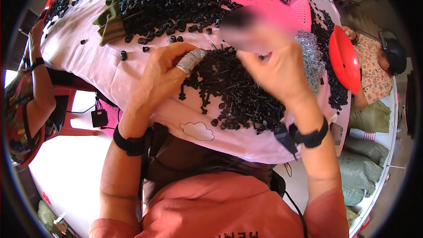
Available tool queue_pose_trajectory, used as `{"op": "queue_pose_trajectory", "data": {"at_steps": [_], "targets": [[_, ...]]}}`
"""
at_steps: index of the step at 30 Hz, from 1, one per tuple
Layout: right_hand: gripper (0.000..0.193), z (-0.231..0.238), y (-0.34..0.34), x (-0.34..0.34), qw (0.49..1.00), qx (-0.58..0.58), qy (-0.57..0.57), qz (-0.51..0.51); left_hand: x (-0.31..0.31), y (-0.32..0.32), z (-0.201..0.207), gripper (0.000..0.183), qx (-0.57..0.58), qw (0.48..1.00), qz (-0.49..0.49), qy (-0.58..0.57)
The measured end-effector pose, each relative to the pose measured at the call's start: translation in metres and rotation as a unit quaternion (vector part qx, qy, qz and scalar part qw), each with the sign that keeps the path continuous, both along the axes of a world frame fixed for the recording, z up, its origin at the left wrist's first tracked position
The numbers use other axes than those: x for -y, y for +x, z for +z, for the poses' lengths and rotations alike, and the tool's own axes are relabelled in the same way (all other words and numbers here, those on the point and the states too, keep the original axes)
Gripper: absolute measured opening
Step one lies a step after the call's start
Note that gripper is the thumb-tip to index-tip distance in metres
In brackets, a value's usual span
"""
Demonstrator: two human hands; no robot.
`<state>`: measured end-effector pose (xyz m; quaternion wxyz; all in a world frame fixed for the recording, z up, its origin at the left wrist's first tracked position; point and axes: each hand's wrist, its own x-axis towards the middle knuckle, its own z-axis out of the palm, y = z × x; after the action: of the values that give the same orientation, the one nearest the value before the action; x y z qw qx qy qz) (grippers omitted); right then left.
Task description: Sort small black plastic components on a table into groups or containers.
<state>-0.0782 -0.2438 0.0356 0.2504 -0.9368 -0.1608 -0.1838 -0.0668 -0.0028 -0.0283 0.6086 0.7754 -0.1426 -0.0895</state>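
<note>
My left hand (165,68) rests at the left edge of a pile of small black screw-like plastic parts (246,92). Its fingers curl together, one wearing a grey knitted finger sleeve (192,61), and whatever they pinch is hidden. Over the pile's right side my right hand (282,72) is raised, its fingers bent closed. A tiny dark bit shows by those fingers, too small to name. A blurred patch covers the area just above them. Short black caps (172,31) lie scattered beyond my left hand, in front of a larger black heap (167,0).
A pink perforated basket (302,11) stands at the back. Silvery clear pieces (308,57) lie right of my right hand, near a red basin (343,59). A striped cloth (110,22) lies at left. Other people sit at the left and right; sacks (361,167) stand at right.
</note>
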Motion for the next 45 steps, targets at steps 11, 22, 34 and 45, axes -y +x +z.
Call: {"op": "queue_pose_trajectory", "data": {"at_steps": [11,22,34,45], "targets": [[0.016,-0.008,-0.027,0.006,0.988,-0.133,-0.006,0.075,-0.001,-0.001,0.000,0.023,0.000,1.000,0.002,-0.009],[0.012,-0.013,-0.020,0.008,0.977,-0.203,-0.005,0.060,-0.002,0.000,0.001,0.024,-0.002,1.000,0.000,0.019],[0.007,-0.012,-0.017,0.001,0.985,-0.151,0.009,0.084,-0.002,0.000,0.002,0.024,-0.007,1.000,0.004,0.016],[0.012,-0.028,-0.028,-0.011,0.991,-0.122,-0.019,0.057,0.002,-0.003,0.006,0.021,-0.018,1.000,0.009,-0.014]]}}
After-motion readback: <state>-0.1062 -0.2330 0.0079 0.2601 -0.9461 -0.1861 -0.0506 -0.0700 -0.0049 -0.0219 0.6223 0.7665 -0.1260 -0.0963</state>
